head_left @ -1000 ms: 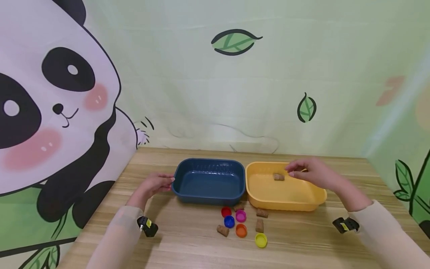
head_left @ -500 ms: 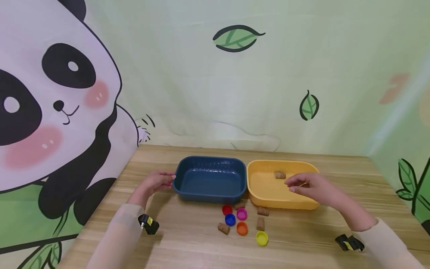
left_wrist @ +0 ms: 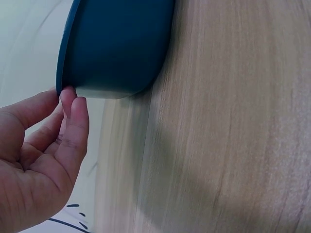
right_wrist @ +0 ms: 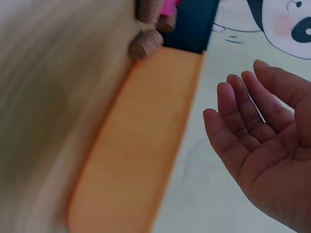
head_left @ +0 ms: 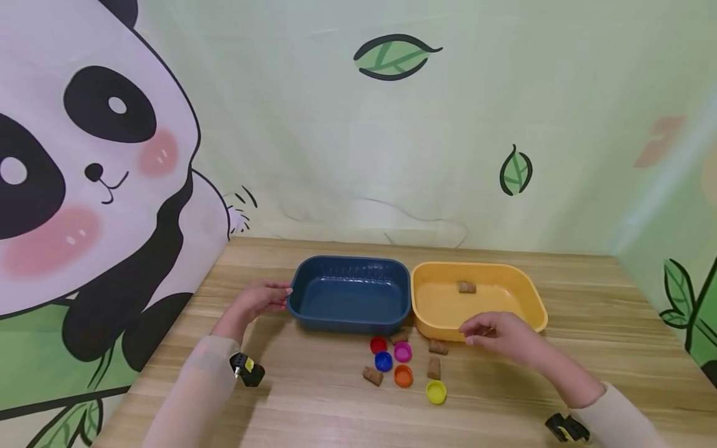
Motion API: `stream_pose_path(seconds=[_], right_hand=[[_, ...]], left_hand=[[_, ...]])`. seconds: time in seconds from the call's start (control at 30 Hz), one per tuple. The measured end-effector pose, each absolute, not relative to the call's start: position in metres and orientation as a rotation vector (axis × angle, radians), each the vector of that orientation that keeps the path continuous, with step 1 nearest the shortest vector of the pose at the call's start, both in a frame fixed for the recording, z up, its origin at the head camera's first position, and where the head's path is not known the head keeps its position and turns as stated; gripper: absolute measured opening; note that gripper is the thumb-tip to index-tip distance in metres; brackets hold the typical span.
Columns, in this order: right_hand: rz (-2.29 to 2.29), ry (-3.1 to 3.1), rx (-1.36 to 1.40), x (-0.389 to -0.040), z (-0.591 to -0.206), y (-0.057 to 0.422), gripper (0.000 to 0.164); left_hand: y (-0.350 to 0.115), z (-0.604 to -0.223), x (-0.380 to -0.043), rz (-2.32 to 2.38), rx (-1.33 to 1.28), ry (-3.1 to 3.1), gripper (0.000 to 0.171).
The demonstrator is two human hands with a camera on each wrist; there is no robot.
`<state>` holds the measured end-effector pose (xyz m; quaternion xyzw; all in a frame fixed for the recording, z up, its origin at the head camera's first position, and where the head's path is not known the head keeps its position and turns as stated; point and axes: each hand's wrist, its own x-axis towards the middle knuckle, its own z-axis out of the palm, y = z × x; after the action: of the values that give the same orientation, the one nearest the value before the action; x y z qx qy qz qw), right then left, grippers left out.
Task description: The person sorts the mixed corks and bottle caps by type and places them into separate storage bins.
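My left hand (head_left: pixel 260 298) is at the left end of a dark blue basin (head_left: pixel 350 326); in the left wrist view, the thumb and fingers of that hand (left_wrist: pixel 43 150) pinch the basin's rim (left_wrist: pixel 60 58). To the right, a yellow basin (head_left: pixel 470 308) stands against the blue one, with one cork (head_left: pixel 466 287) lying inside. Above the yellow basin's front edge hovers my right hand (head_left: pixel 504 336), its fingers loosely bent and holding nothing. Its bare palm (right_wrist: pixel 272 165) shows in the right wrist view. Nearest to it on the table is a cork (head_left: pixel 439 346) by the yellow basin.
In front of the basins lie bottle caps: red (head_left: pixel 378 345), pink (head_left: pixel 403 351), blue (head_left: pixel 383 361), orange (head_left: pixel 403 376) and yellow (head_left: pixel 436 392). More corks (head_left: pixel 373 376) lie among them. Behind the wooden table (head_left: pixel 313 398) hangs a printed panda backdrop (head_left: pixel 313 124).
My right hand has moved back from over the inside of the yellow basin toward its front edge, near the loose corks. The left hand has stayed at the blue basin's rim.
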<state>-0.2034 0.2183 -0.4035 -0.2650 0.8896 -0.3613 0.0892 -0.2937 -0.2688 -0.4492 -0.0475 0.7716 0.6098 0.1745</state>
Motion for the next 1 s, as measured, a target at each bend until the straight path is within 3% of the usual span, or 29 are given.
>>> stream_pose_path(seconds=[1.0], right_hand=[[-0.839, 2.822, -0.719, -0.202, -0.452, 0.188, 0.025]], left_hand=[[-0.269, -0.449, -0.294, 1.714, -0.139, 2.191, 0.047]])
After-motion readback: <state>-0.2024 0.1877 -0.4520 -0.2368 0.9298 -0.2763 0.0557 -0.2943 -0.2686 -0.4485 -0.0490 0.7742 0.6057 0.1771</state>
